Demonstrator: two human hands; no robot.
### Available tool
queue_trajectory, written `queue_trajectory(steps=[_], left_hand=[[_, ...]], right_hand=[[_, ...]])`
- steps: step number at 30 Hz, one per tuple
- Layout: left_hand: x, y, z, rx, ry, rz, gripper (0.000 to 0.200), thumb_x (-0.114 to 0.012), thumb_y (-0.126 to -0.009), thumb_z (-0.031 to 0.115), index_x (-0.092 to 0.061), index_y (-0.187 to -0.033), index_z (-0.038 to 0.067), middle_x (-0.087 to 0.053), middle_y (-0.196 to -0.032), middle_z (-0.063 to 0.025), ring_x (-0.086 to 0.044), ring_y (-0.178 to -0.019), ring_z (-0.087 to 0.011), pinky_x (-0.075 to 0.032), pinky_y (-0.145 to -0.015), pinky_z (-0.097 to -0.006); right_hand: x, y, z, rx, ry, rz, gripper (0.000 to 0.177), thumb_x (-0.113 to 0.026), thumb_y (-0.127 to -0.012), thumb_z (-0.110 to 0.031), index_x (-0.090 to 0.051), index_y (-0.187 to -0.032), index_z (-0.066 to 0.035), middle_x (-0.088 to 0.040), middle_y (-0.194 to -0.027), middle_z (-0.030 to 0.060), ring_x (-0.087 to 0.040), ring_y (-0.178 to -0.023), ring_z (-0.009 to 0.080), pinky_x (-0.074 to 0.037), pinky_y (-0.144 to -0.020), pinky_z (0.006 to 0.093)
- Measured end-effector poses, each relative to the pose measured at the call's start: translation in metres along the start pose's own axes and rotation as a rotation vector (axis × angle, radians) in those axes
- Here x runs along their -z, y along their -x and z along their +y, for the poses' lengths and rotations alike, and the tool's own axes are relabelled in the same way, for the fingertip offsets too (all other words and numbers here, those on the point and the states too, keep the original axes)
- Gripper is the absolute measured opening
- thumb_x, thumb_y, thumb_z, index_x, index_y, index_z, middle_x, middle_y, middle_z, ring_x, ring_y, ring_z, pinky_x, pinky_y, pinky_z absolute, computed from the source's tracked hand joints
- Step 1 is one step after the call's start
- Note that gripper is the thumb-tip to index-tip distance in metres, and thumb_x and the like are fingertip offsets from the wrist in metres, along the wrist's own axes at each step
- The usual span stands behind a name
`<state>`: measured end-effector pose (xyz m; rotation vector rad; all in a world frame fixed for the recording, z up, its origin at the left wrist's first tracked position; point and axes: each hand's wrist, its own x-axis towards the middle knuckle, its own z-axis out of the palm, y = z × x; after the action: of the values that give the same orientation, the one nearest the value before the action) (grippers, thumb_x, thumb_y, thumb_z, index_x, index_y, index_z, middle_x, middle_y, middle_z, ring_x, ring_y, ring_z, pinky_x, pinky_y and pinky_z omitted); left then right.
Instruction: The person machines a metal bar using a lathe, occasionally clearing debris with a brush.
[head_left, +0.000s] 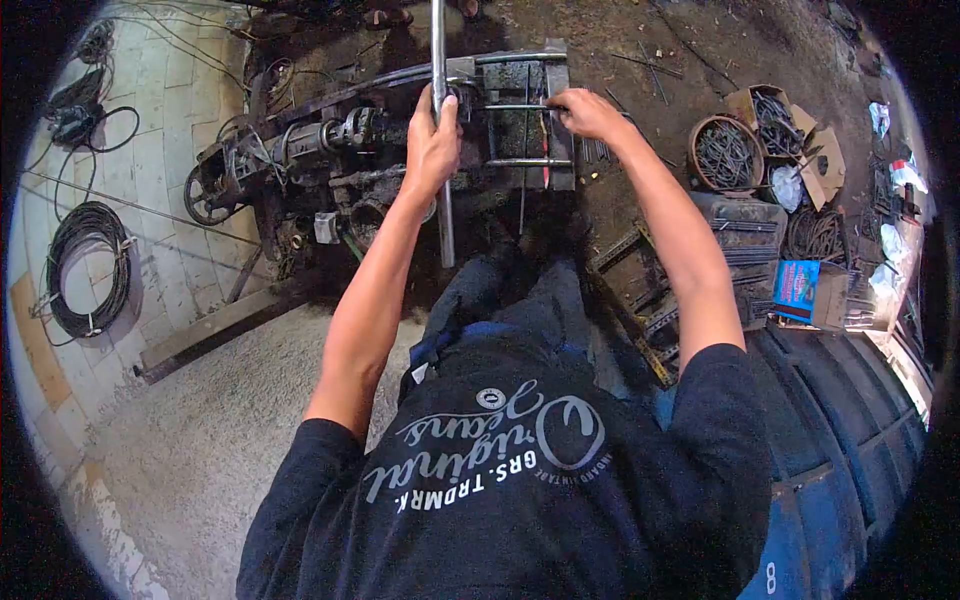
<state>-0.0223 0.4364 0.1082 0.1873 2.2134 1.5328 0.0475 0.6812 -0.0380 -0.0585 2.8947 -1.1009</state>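
Note:
My left hand [434, 146] is closed around a long shiny metal tube [446, 222], which runs from the top edge of the view down past the machine. My right hand [588, 112] is at the right side of a metal frame [558, 75], its fingers pressed together at the end of a thin crossbar [515, 107]. Whether they grip the bar or something smaller cannot be made out. A red strip [546, 175] lies on the frame just below that hand. The dark, greasy machine [300, 140] extends to the left of the tube.
A coiled black cable [88, 268] lies on the tiles at left. At right stand a round container of metal pieces [725, 153], a cardboard box [820, 165], a blue packet [796, 284] and a blue barrel [810, 400]. A long beam [215, 330] lies at lower left.

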Motion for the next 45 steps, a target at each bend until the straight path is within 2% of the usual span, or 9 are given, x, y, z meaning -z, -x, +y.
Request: queue_trajectory(steps=[9,12,14,20,26,28,31,36,45], left_hand=[[-0.008,0.000,-0.001,0.025,-0.025,0.051,0.032,-0.050,-0.100,0.027,-0.049,-0.121,0.004,-0.042,-0.056,0.0031,-0.040,-0.039,-0.0073,-0.032,-0.034,-0.0254],[-0.010,0.004,0.003,0.038,-0.034,0.079,0.030,-0.049,-0.100,0.027,-0.048,-0.120,0.004,-0.041,-0.054,0.0033,-0.040,-0.038,-0.0069,-0.032,-0.033,-0.0255],[-0.011,0.005,0.006,0.071,-0.033,0.083,0.034,-0.050,-0.099,0.028,-0.048,-0.124,0.004,-0.043,-0.057,0.0028,-0.041,-0.041,-0.0068,-0.033,-0.035,-0.0255],[-0.016,0.005,0.006,0.052,0.042,0.098,0.024,-0.049,-0.101,0.026,-0.048,-0.112,0.005,-0.040,-0.054,0.0030,-0.040,-0.037,-0.0075,-0.032,-0.031,-0.0252],[-0.012,-0.001,-0.005,-0.051,-0.013,0.107,0.022,-0.049,-0.101,0.026,-0.047,-0.112,0.007,-0.038,-0.055,0.0039,-0.038,-0.038,-0.0065,-0.031,-0.032,-0.0247],[-0.006,0.000,-0.006,0.016,-0.074,0.067,0.028,-0.047,-0.099,0.024,-0.051,-0.118,0.003,-0.048,-0.064,0.0014,-0.047,-0.054,-0.0082,-0.040,-0.048,-0.0276],[0.005,0.002,0.003,0.072,-0.039,0.020,0.046,-0.047,-0.100,0.031,-0.043,-0.136,0.003,-0.051,-0.069,-0.0014,-0.051,-0.058,-0.0103,-0.044,-0.053,-0.0290],[0.064,0.026,-0.013,0.143,-0.016,0.037,0.067,-0.041,-0.102,0.041,-0.017,-0.152,0.002,-0.059,-0.088,-0.0085,-0.060,-0.075,-0.0144,-0.051,-0.064,-0.0288],[0.267,0.079,-0.148,0.258,-0.113,0.242,0.063,-0.041,-0.102,0.043,-0.024,-0.151,0.006,-0.062,-0.092,-0.0096,-0.064,-0.076,-0.0162,-0.051,-0.067,-0.0288]], right_hand=[[-0.013,-0.028,0.000,-0.055,-0.064,-0.055,0.034,-0.061,-0.076,-0.011,-0.067,-0.108,-0.001,-0.064,-0.106,0.0261,-0.061,-0.104,0.0404,-0.050,-0.091,0.0455],[-0.028,-0.044,-0.007,0.047,0.019,-0.064,0.034,-0.062,-0.074,-0.010,-0.068,-0.106,0.000,-0.064,-0.104,0.0272,-0.061,-0.101,0.0414,-0.050,-0.091,0.0457],[-0.039,-0.050,-0.010,0.090,-0.092,0.079,0.032,-0.059,-0.073,0.000,-0.067,-0.105,0.004,-0.066,-0.097,0.0250,-0.064,-0.095,0.0379,-0.051,-0.087,0.0429],[-0.033,-0.040,-0.040,0.000,-0.242,0.051,0.038,-0.062,-0.069,-0.001,-0.068,-0.107,0.000,-0.063,-0.108,0.0220,-0.060,-0.106,0.0383,-0.049,-0.091,0.0428],[-0.053,-0.055,-0.044,0.125,-0.225,0.175,0.045,-0.067,-0.063,0.000,-0.068,-0.108,0.001,-0.063,-0.100,0.0205,-0.061,-0.098,0.0387,-0.049,-0.090,0.0430],[-0.056,-0.062,-0.042,0.144,-0.223,0.179,0.045,-0.067,-0.062,0.001,-0.068,-0.108,0.002,-0.063,-0.099,0.0208,-0.061,-0.097,0.0392,-0.049,-0.089,0.0430],[-0.057,-0.067,-0.045,0.148,-0.218,0.181,0.045,-0.067,-0.062,0.001,-0.067,-0.106,0.003,-0.063,-0.097,0.0213,-0.061,-0.095,0.0396,-0.049,-0.088,0.0431],[-0.053,-0.060,-0.058,0.094,-0.205,0.202,0.041,-0.065,-0.063,0.000,-0.067,-0.104,0.003,-0.063,-0.096,0.0216,-0.060,-0.096,0.0403,-0.049,-0.087,0.0442],[-0.055,-0.055,-0.071,-0.003,-0.143,0.232,0.037,-0.065,-0.065,-0.001,-0.066,-0.102,0.003,-0.063,-0.102,0.0196,-0.060,-0.101,0.0383,-0.048,-0.091,0.0426]])
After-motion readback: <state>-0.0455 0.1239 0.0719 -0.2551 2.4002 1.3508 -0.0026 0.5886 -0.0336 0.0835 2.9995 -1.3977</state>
